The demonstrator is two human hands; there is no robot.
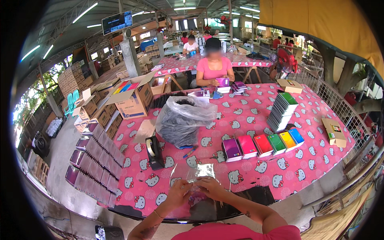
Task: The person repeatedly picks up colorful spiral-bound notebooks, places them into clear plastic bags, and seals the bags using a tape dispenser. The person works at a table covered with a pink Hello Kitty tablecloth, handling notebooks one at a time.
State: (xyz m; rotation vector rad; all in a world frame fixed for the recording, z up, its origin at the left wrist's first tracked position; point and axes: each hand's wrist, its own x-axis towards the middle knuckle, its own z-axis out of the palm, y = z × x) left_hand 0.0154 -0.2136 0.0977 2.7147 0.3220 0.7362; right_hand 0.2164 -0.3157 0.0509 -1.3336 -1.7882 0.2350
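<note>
A sheet or bag of clear plastic [205, 171] lies at the near edge of the table, shining where light strikes it. My left hand [179, 192] and my right hand [211, 188] meet over its near part, fingers bent and pinching the plastic. Whether anything is inside the plastic under my hands, I cannot make out. Beyond my left hand stands a black tape dispenser [156, 154] with a roll of tape. Pens [189, 152] lie beside a large plastic bag [182, 120] with dark contents. To the right sits a row of notebook stacks [256, 145] in several colours.
Tall stacks of purple notebooks [94, 160] rise at the left edge. A leaning stack of green-topped notebooks [283, 112] stands far right, near a small open carton [334, 132]. An open cardboard box [134, 100] is far left. Across the table, a person in pink [214, 70] handles purple notebooks.
</note>
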